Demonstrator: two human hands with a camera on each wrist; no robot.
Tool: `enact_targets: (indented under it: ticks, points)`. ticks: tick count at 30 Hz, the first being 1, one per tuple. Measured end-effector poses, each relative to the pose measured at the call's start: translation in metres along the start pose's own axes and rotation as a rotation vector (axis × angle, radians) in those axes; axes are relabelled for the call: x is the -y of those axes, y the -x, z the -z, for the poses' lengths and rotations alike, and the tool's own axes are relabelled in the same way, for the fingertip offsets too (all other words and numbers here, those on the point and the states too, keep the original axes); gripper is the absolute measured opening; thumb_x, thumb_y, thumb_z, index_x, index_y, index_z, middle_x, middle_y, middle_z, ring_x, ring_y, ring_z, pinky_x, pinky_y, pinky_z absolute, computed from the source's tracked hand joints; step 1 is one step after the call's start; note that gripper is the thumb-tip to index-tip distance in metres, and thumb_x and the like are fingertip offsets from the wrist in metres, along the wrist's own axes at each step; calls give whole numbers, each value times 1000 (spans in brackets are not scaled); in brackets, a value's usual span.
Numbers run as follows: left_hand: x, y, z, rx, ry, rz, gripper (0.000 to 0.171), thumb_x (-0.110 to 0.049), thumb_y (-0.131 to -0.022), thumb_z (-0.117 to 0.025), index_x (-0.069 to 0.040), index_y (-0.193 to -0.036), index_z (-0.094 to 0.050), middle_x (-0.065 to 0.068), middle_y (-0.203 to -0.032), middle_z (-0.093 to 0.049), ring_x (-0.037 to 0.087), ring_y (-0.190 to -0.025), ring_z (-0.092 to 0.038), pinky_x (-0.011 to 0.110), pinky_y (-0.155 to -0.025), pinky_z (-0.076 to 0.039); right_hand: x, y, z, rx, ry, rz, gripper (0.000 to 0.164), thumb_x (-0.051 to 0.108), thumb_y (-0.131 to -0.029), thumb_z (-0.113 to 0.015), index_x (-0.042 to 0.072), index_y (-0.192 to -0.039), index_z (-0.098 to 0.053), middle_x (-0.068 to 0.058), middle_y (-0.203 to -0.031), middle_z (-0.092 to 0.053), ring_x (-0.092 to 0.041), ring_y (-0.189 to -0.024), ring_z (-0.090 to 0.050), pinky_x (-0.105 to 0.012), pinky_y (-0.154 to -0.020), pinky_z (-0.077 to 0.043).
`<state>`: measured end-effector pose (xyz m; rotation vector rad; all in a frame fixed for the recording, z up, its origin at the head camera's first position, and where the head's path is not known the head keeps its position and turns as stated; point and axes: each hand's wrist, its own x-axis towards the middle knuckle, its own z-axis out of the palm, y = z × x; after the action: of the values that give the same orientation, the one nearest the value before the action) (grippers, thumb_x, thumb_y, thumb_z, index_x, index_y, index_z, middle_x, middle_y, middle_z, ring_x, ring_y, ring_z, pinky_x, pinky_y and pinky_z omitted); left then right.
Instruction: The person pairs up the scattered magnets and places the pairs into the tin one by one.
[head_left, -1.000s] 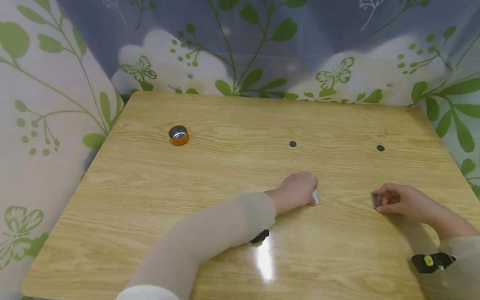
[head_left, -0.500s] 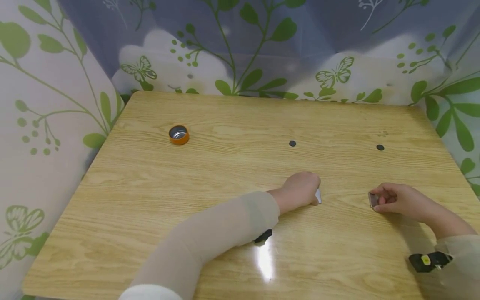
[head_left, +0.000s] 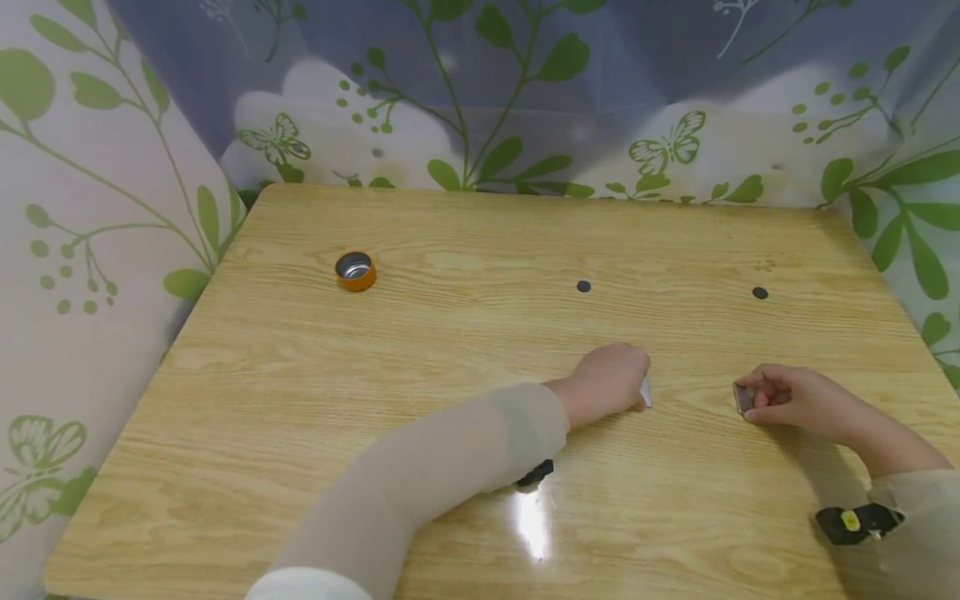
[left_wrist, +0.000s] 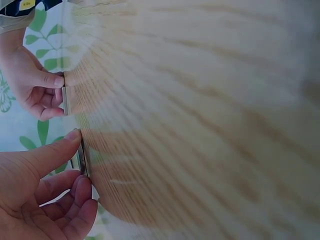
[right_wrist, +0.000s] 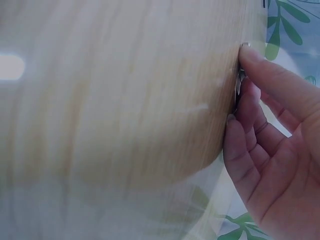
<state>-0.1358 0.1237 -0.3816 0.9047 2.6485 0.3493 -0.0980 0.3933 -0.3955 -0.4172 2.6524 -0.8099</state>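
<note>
Near the middle right of the table, my left hand (head_left: 609, 377) pinches a small, flat, light-coloured plate (head_left: 646, 392) between thumb and fingers, low over the wood. My right hand (head_left: 802, 404) grips a small, flat, rectangular metal piece (head_left: 742, 398) by its edges, a short distance to the right. The two pieces face each other with a gap between them. In the left wrist view, both the thin plate (left_wrist: 81, 157) and the metal piece (left_wrist: 65, 100) appear edge-on at the tabletop. Fingers cover much of each piece, and their exact kind cannot be told.
Two small dark round discs, the nearer-left one (head_left: 583, 287) and the right one (head_left: 761, 293), lie behind the hands. An orange cup with a shiny metal inside (head_left: 356, 273) stands at the back left. Patterned cloth (head_left: 465, 108) surrounds the wooden table (head_left: 300, 375).
My left hand has slid to the right with its plate. My right hand has shifted slightly left with the metal piece, so the gap between them is narrower. Discs and cup stay put.
</note>
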Motion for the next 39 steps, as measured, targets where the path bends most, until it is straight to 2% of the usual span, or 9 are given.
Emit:
enact_targets:
  ticks: [4,8,15,29,39]
  points:
    - [-2,0,1,10,0,0,21,-30,-79,-76,-15,-87,-62,-8,-76,-56,5,-67,-48,16,-59,-42,2,0,-1,0,-26,18,34,3,-79,-71,-8,-109,-58,4,-73,-52,-5,-63,-47,-21,-58,-41]
    - [-4,-1,0,11,-6,2,21,-30,-79,-76,-15,-86,-62,-8,-76,-56,5,-67,-48,16,-59,-43,3,-1,-1,2,-21,16,35,3,-79,-71,-8,-109,-58,4,-73,-52,-5,-63,-46,-21,-58,-40]
    - [-5,-3,-1,16,-18,-3,22,-31,-79,-76,-16,-87,-63,-8,-77,-57,5,-68,-49,16,-59,-44,3,-3,-3,-11,1,65,33,3,-79,-72,-6,-107,-60,6,-72,-52,-4,-62,-46,-21,-57,-40]
    - [-10,-10,-4,11,2,6,19,-28,-77,-78,-18,-79,-62,-10,-73,-57,3,-64,-49,17,-56,-43,9,-6,-4,23,-34,21,35,5,-79,-72,-7,-109,-59,3,-74,-53,-4,-64,-47,-22,-57,-42]
    - [-11,-10,-2,18,8,15,20,-29,-77,-78,-17,-84,-63,-8,-74,-57,5,-64,-49,18,-54,-43,11,-7,-4,11,-32,33,34,3,-78,-72,-7,-108,-59,2,-73,-53,-4,-63,-47,-22,-57,-41]
